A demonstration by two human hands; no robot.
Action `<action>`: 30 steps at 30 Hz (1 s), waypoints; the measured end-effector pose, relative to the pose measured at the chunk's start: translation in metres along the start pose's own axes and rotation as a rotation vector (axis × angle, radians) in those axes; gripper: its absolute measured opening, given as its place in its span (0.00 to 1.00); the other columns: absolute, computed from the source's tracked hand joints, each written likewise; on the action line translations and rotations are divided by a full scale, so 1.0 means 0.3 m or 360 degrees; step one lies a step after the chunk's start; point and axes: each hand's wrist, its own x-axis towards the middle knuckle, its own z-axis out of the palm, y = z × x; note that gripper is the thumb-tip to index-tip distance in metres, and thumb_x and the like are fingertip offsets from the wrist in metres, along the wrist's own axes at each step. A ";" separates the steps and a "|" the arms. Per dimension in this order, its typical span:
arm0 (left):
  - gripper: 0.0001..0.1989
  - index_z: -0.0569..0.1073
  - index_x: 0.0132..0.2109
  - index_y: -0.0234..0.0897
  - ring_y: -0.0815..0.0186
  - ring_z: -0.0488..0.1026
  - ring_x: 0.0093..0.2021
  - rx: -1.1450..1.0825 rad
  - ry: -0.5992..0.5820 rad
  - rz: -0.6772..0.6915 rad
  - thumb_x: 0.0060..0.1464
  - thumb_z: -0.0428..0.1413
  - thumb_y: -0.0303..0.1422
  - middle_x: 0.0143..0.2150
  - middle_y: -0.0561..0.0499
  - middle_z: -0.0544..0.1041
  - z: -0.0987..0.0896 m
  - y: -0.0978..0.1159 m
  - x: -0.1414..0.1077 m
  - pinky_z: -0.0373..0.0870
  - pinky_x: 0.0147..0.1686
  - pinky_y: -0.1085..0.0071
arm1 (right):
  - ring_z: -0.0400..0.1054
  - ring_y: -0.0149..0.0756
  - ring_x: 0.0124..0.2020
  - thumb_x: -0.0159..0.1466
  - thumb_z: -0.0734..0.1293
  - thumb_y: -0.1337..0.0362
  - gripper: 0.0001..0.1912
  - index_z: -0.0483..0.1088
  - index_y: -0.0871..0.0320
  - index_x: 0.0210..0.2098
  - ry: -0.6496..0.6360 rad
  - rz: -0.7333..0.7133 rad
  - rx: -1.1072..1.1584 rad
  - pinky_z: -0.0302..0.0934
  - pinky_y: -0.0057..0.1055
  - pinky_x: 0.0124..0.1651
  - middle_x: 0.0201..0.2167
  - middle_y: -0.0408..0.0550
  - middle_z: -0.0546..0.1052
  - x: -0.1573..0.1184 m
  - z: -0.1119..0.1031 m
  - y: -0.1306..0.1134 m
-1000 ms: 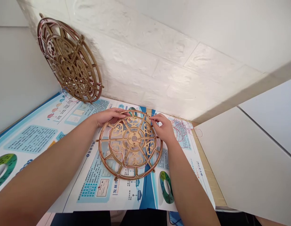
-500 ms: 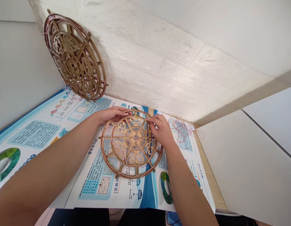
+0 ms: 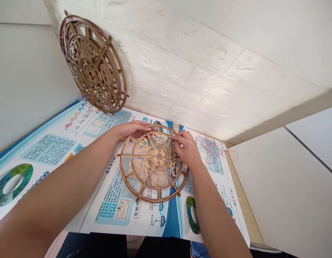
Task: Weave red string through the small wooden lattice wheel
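Observation:
A round gold openwork frame (image 3: 159,156) with scroll patterns and spokes lies on the printed sheet, thin pinkish wire running around its rings and across its centre. My left hand (image 3: 135,129) grips the upper left rim, fingers wrapped over and under it. At the upper right, my right hand (image 3: 184,144) is closed in a pinch by the inner ring, beside a spoke; what sits between the fingertips is too small to make out. A loose tangle of thin red and white wire (image 3: 212,148) lies right of my right hand.
Several similar gold frames (image 3: 94,68) lean stacked against the white brick-patterned wall (image 3: 160,64) at the back left. The printed sheet (image 3: 77,222) covers the tabletop. A white panel (image 3: 286,186) stands at the right, a grey one (image 3: 23,79) at the left.
The whole view has shifted slightly, so things appear a little farther right. Both hands keep nearly the same places on the round frame.

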 end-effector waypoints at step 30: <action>0.18 0.81 0.47 0.37 0.59 0.80 0.46 0.0124 -0.0018 -0.0014 0.47 0.70 0.32 0.47 0.45 0.82 -0.008 0.002 0.002 0.76 0.47 0.67 | 0.68 0.47 0.52 0.72 0.59 0.67 0.15 0.76 0.55 0.49 -0.0216 0.0222 0.0186 0.66 0.51 0.56 0.48 0.55 0.73 -0.008 0.016 -0.005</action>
